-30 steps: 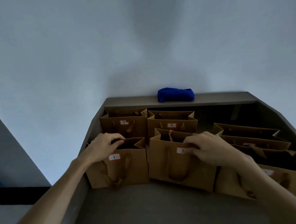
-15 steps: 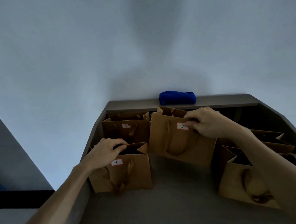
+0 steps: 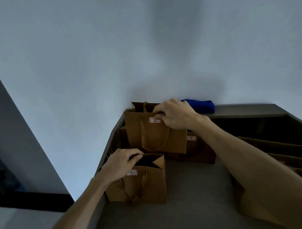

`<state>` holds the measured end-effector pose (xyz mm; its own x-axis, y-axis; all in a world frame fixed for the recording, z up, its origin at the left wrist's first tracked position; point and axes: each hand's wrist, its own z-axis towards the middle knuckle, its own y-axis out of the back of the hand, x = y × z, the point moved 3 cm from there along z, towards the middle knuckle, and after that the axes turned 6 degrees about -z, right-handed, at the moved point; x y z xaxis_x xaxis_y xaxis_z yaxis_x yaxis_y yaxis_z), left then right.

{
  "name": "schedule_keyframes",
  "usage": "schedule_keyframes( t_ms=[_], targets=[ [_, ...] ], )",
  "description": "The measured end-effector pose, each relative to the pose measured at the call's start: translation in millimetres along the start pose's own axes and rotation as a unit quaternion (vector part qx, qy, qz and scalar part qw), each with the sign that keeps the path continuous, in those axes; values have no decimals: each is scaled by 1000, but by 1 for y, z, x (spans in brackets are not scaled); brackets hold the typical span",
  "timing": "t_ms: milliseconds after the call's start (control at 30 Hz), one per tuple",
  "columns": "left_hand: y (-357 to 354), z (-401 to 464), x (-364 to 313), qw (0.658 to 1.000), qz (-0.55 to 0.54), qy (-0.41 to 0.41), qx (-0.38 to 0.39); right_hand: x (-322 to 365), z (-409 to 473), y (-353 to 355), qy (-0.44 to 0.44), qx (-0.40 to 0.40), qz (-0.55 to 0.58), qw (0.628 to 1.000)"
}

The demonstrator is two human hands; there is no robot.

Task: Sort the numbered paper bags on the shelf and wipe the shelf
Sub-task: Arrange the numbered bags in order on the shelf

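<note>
Moved: bag 2 lifted from front row toward shelf back-left corner | right hand pinching its rim | left hand gripping bag 1, front-left edge | step: sorting | next: seat upright, likely beside bag 1

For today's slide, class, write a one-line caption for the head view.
Right hand lifts paper bag 2 by its rim while left hand grips bag 1.

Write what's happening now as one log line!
right hand: holds bag 2 lifted | left hand: grips bag 1 rim | blue cloth: untouched
</note>
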<state>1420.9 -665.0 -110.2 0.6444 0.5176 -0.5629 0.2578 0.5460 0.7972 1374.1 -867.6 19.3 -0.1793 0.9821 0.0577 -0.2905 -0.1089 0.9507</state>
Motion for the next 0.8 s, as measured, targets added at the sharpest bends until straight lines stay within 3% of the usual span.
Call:
schedule_keyframes(
  t_ms=[500, 800],
  targets=[
    [1, 2, 2, 1000, 20, 2, 2, 16, 30, -117, 41, 109, 130, 985],
    [1, 6, 3, 1000, 3, -10, 10, 3, 10, -97, 42, 47, 175, 983]
  ],
)
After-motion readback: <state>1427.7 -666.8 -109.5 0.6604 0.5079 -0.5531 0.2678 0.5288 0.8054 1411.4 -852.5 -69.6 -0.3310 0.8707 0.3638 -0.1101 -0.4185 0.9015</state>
